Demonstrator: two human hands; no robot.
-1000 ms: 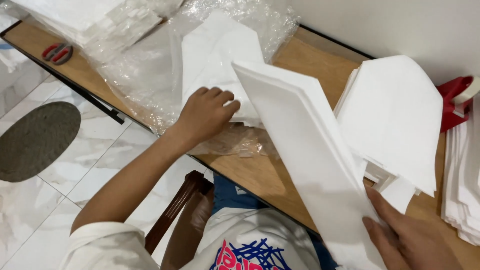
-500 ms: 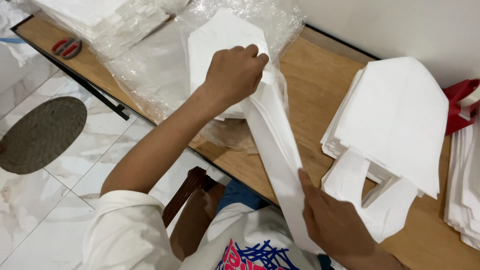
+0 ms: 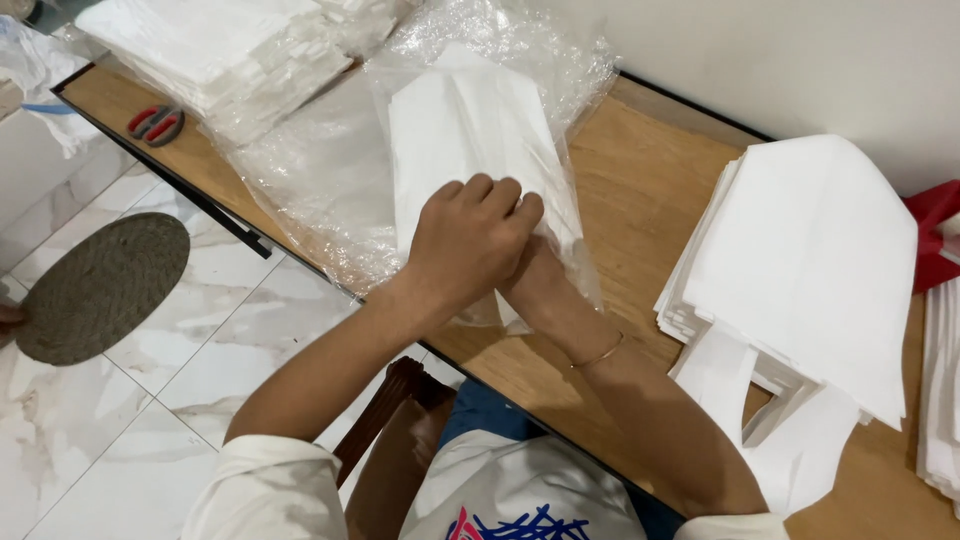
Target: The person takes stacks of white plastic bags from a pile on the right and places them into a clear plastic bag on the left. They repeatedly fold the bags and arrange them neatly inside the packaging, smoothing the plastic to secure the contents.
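Observation:
My left hand (image 3: pixel 470 240) lies curled on a stack of folded white bags (image 3: pixel 460 130) inside an open clear plastic wrap (image 3: pixel 320 190) on the wooden table (image 3: pixel 640 190). Its fingers close over the lower edge of the top white bag. My right hand (image 3: pixel 535 285) reaches in under the left hand at the wrap's opening. Its fingers are hidden, and only the back of the hand and the wrist with a thin bangle show.
A second stack of white bags with handles (image 3: pixel 810 260) lies to the right, more white bags (image 3: pixel 945 400) at the right edge, a red object (image 3: pixel 935 230) behind. A wrapped white pile (image 3: pixel 220 50) and red-handled scissors (image 3: pixel 155 123) sit far left. Round mat (image 3: pixel 100 285) on floor; chair (image 3: pixel 385 430) below.
The long folded white bag held between both hands has been brought onto the stack in the plastic wrap. My right hand moved up from the table's near edge to under my left hand.

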